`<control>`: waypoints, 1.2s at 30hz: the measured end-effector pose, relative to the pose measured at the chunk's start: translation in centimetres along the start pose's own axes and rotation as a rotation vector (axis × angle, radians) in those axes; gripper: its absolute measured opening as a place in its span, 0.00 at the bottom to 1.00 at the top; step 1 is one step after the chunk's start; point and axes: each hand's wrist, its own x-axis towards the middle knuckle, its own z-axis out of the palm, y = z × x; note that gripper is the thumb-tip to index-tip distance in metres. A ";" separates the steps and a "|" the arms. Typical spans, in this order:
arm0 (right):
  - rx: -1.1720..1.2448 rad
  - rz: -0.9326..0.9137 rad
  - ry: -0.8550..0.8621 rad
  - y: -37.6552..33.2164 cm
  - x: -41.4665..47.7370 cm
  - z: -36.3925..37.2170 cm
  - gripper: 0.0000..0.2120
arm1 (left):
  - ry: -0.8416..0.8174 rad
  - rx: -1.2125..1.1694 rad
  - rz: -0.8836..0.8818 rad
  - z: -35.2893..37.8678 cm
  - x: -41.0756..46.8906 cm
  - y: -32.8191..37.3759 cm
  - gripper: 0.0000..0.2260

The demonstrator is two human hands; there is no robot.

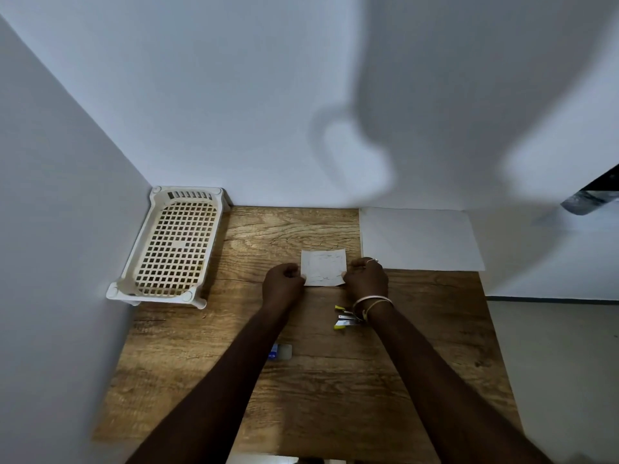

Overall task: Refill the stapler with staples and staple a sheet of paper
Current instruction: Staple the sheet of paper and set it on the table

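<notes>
A small folded white paper (323, 267) lies on the wooden table (335, 380). My left hand (283, 286) pinches its left edge and my right hand (366, 277) pinches its right edge. Just below my right wrist lies a yellow stapler (345, 318), swung open, partly hidden by the wrist. A small staple box (280, 351), blue and clear, rests on the table beside my left forearm.
A cream plastic basket (174, 246) stands at the table's back left against the wall. A large white sheet (418, 239) lies at the back right. White walls close the back and left; the table's right edge drops to the floor.
</notes>
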 end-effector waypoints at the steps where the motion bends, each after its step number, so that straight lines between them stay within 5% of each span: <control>1: 0.024 0.012 -0.002 0.1 0.0 -0.1 0.14 | -0.003 -0.016 -0.006 0.0 -0.1 -0.1 0.16; 24: 0.772 -0.122 -0.296 -7.6 -5.1 -9.8 0.08 | -0.277 -0.791 0.055 -5.4 -7.1 9.3 0.12; 32: 0.796 -0.251 -0.335 -9.2 -6.6 -11.9 0.11 | -0.330 -0.843 0.117 -7.1 -9.1 11.7 0.11; 36: 0.606 -0.383 -0.172 -7.1 -5.5 -11.1 0.07 | -0.311 -0.856 0.138 -7.5 -9.4 12.1 0.10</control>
